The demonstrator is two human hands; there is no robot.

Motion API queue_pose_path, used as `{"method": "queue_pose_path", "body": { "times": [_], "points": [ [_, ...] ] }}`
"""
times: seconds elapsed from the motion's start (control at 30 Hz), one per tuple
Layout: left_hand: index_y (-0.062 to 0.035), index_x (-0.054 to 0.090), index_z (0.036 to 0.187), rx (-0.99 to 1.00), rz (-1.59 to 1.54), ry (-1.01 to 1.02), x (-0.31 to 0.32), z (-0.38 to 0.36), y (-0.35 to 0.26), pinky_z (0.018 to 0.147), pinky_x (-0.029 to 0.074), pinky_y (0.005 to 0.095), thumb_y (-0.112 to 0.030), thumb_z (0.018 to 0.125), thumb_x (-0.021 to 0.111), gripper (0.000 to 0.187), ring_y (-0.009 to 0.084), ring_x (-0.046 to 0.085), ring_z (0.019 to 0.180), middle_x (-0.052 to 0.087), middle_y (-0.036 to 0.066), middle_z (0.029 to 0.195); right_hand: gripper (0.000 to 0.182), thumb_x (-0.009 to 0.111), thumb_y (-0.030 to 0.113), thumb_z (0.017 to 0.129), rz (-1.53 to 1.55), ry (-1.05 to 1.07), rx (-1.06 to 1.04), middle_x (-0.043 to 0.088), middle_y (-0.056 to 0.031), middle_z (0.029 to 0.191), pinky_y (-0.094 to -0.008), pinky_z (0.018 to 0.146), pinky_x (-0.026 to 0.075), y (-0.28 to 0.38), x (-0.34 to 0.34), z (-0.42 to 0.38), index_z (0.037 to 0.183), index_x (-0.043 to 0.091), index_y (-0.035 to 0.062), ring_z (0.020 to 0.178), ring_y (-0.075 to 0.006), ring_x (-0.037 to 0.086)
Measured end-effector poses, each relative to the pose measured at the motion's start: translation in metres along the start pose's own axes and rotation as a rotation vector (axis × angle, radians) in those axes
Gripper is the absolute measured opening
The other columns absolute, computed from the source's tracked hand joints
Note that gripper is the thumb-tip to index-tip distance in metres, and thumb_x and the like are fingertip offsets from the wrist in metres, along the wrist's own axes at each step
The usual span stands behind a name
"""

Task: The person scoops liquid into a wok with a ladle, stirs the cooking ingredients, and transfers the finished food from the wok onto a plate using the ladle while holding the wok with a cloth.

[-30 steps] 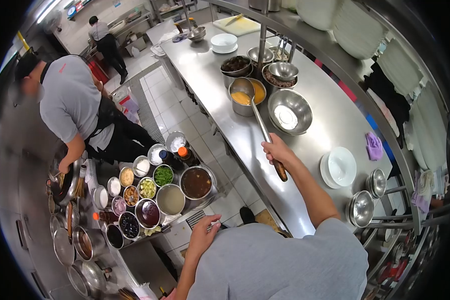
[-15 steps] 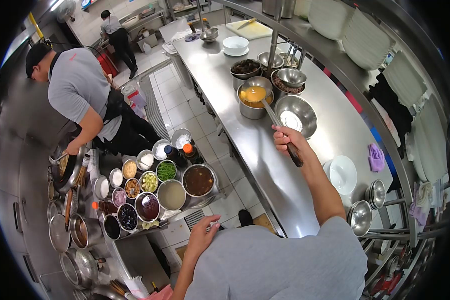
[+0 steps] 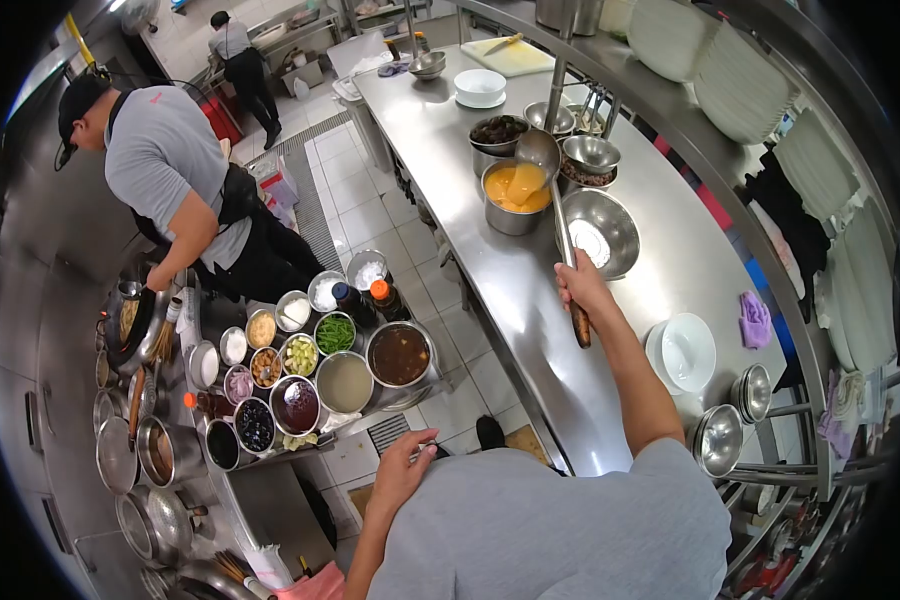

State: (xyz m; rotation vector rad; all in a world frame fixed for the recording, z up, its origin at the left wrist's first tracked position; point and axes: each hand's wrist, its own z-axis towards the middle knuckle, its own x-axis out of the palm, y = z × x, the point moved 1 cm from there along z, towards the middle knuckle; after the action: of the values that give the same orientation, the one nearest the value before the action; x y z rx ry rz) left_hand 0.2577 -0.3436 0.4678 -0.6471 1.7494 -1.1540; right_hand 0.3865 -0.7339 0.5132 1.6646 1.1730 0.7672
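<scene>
The right hand [image 3: 582, 288] wraps shut round the ladle [image 3: 560, 215] handle, its bowl raised over the pot [image 3: 515, 198] of yellow liquid. Long, stiff, likely tip-heavy; grip the wooden end. The left hand [image 3: 402, 470] rests loosely curled, empty.

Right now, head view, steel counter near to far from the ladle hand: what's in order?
Right hand on ladle → empty steel bowl → pot of yellow sauce → pot of dark food → white bowl → cutting board.
</scene>
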Motion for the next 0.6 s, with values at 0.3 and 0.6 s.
{"method": "queue_pose_path", "body": {
  "times": [0.3, 0.6],
  "points": [
    [-0.0064, 0.065, 0.114, -0.012, 0.003, 0.009, -0.001, 0.0, 0.0, 0.078, 0.051, 0.032, -0.015, 0.089, 0.063, 0.026, 0.0255, 0.064, 0.089, 0.066, 0.011, 0.1, 0.016, 0.053, 0.015, 0.093, 0.231, 0.083, 0.024, 0.047, -0.0007, 0.073, -0.0265, 0.04, 0.042, -0.007, 0.021, 0.003, 0.094, 0.038, 0.0093, 0.048, -0.0065, 0.046],
    [-0.0042, 0.064, 0.114, -0.019, -0.066, -0.026, -0.006, -0.004, 0.006, 0.079, 0.052, 0.0316, -0.012, 0.09, 0.062, 0.026, 0.0234, 0.065, 0.092, 0.066, 0.013, 0.101, 0.018, 0.054, 0.015, 0.092, 0.182, 0.066, 0.058, 0.047, 0.0, 0.073, -0.0262, 0.042, 0.04, -0.007, 0.046, -0.001, 0.097, 0.037, 0.0098, 0.051, -0.0062, 0.046]
  ]
}}
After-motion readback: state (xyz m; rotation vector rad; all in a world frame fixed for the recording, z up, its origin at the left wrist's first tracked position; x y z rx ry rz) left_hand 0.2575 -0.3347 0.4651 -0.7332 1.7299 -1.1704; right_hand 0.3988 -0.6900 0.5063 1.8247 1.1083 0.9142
